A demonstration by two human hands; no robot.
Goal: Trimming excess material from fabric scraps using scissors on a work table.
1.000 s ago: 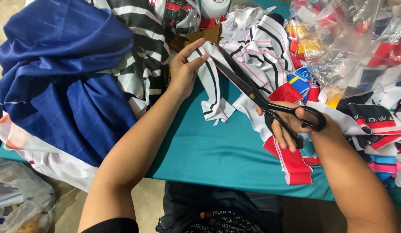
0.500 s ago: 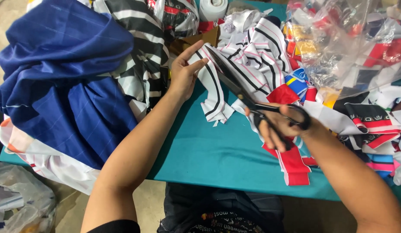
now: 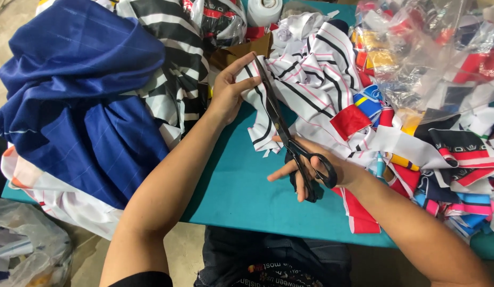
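The right grip (image 3: 316,169) is closed through the black handles of a pair of long black scissors (image 3: 281,125), thumb in one loop and fingers in the other, with the forefinger stretched out to the left. The blades stand slightly parted and run up and away from the handles into a white cloth piece with black and pink stripes (image 3: 305,79). The left grip (image 3: 230,87) pinches the edge of that striped cloth between thumb and fingers, right at the scissor tips, holding it taut. The cloth lies on the teal counter (image 3: 241,186), with a cut strip hanging down just left of the blades. Left of the scissors, well apart, a heap of dark blue fabric (image 3: 82,101) spills over the counter edge, with black-and-white striped fabric (image 3: 170,58) between it and the left hand. Right of the scissors lies a jumble of red, blue, yellow and black offcuts (image 3: 417,149), and beyond them clear plastic bags (image 3: 433,48).
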